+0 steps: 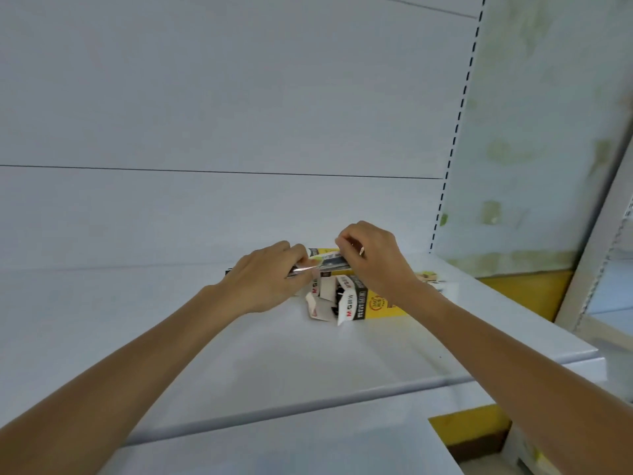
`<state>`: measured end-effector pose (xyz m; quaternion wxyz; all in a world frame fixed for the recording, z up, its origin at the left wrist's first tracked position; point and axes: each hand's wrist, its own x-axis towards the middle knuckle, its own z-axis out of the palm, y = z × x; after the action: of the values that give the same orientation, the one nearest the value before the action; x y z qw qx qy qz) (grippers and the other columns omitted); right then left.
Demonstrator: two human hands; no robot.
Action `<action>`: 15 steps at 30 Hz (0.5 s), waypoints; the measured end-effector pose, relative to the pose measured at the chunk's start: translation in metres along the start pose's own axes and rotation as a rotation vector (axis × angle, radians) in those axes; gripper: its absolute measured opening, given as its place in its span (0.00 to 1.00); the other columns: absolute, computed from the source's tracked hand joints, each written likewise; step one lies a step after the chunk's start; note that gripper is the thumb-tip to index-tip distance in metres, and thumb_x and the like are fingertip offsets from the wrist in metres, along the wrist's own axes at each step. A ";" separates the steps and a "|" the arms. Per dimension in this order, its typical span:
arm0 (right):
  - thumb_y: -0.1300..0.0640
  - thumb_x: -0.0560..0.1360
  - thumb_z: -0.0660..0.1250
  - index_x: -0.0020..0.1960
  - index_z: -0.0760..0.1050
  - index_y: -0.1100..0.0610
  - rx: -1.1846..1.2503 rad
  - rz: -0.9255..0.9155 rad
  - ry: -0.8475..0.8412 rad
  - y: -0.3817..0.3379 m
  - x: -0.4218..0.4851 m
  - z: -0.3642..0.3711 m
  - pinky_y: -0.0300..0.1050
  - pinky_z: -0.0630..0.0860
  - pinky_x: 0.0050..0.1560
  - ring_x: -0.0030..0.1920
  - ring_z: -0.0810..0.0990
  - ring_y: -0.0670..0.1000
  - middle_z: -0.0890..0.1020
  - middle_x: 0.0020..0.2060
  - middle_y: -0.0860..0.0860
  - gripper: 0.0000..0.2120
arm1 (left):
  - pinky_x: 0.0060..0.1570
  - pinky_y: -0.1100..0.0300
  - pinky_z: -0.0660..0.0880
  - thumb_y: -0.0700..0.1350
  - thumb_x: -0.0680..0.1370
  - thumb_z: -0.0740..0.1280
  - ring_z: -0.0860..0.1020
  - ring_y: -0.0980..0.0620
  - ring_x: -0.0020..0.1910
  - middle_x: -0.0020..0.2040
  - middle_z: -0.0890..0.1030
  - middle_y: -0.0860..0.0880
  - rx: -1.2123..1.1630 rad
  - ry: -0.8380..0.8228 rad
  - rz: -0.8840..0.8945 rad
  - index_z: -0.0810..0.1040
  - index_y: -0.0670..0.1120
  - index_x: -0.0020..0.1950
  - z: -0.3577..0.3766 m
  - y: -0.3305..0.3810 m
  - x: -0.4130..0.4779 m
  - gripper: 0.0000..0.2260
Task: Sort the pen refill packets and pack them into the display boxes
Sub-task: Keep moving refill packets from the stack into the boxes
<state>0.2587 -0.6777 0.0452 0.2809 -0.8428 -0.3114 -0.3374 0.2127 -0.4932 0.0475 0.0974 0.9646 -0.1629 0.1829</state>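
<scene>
A yellow and black display box lies on the white shelf, its white end flaps open toward me, with dark refills showing inside. Just above it, my left hand and my right hand both pinch a thin pen refill packet held level between them. My left hand grips its shiny left end, my right hand its right end from above. Another yellow box shows behind the packet, mostly hidden by my hands.
More printed packaging lies on the shelf right of my right wrist. A slotted upright and a pale side panel close the shelf on the right. A lower shelf juts out near me.
</scene>
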 end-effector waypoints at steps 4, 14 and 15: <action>0.54 0.79 0.58 0.50 0.76 0.58 -0.067 0.062 -0.029 0.025 -0.007 -0.026 0.45 0.75 0.47 0.43 0.76 0.47 0.78 0.45 0.49 0.10 | 0.35 0.62 0.63 0.61 0.77 0.56 0.70 0.56 0.39 0.44 0.71 0.55 -0.044 0.046 -0.063 0.70 0.52 0.52 -0.002 0.002 0.003 0.13; 0.54 0.77 0.56 0.48 0.76 0.61 -0.346 0.272 0.002 0.085 -0.051 -0.025 0.48 0.70 0.43 0.48 0.75 0.56 0.79 0.47 0.54 0.14 | 0.36 0.58 0.62 0.57 0.78 0.58 0.70 0.52 0.38 0.38 0.71 0.54 -0.108 0.003 -0.287 0.71 0.55 0.40 0.009 -0.020 -0.023 0.10; 0.54 0.75 0.54 0.45 0.76 0.62 -0.358 0.261 0.017 0.084 -0.050 -0.023 0.47 0.69 0.40 0.45 0.75 0.56 0.79 0.43 0.54 0.15 | 0.37 0.58 0.63 0.58 0.77 0.58 0.71 0.51 0.39 0.38 0.71 0.54 -0.102 -0.014 -0.278 0.71 0.55 0.40 0.012 -0.018 -0.023 0.10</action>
<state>0.2810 -0.7646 -0.0001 0.1704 -0.9096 -0.1324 -0.3551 0.2020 -0.4734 0.0256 0.1694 0.9730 -0.0373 0.1522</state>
